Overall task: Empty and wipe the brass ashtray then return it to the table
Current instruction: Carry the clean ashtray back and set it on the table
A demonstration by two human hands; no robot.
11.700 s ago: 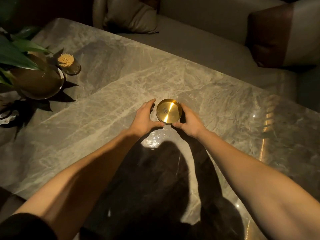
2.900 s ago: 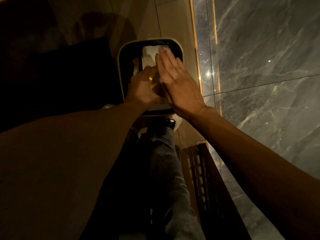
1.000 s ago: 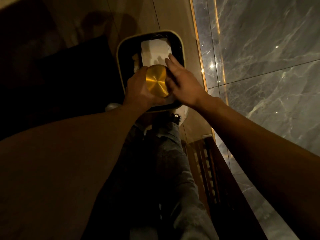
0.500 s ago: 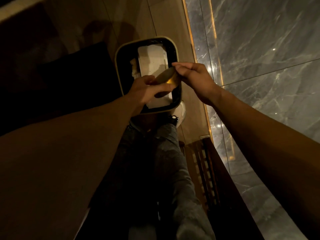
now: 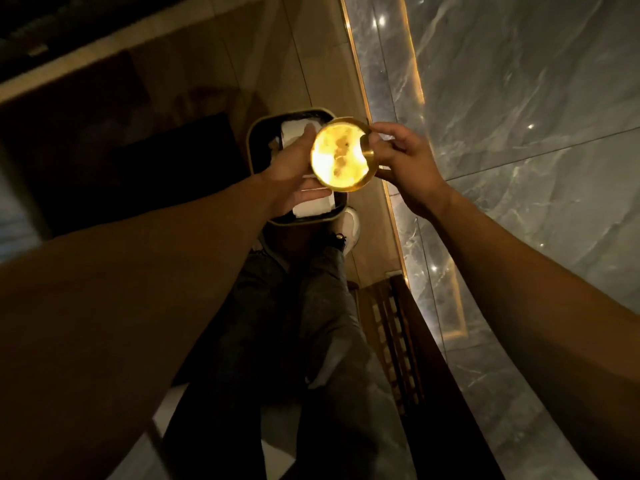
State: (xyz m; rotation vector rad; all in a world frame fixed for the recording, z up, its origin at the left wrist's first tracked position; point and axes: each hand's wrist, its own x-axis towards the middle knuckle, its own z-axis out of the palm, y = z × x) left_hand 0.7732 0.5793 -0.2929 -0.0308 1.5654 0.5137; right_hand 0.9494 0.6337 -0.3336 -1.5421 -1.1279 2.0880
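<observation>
The round brass ashtray [image 5: 341,155] is held up over the bin, its open side facing me and glowing bright yellow with darker smudges inside. My left hand [image 5: 289,168] grips its left rim and underside. My right hand [image 5: 401,161] pinches its right rim with thumb and fingers. Below the ashtray stands a dark rectangular waste bin [image 5: 256,147] with a pale rim and white paper [image 5: 311,206] inside.
My legs in grey trousers and a white shoe [image 5: 349,226] are below the bin. A grey marble wall with a lit gold strip [image 5: 391,202] runs along the right. A dark wooden slatted piece [image 5: 398,341] lies by the wall. A dark mat [image 5: 138,161] lies left of the bin.
The ashtray turned from upside down over the bin to open side up toward me. My right hand shifted from its underside to pinching its right rim.
</observation>
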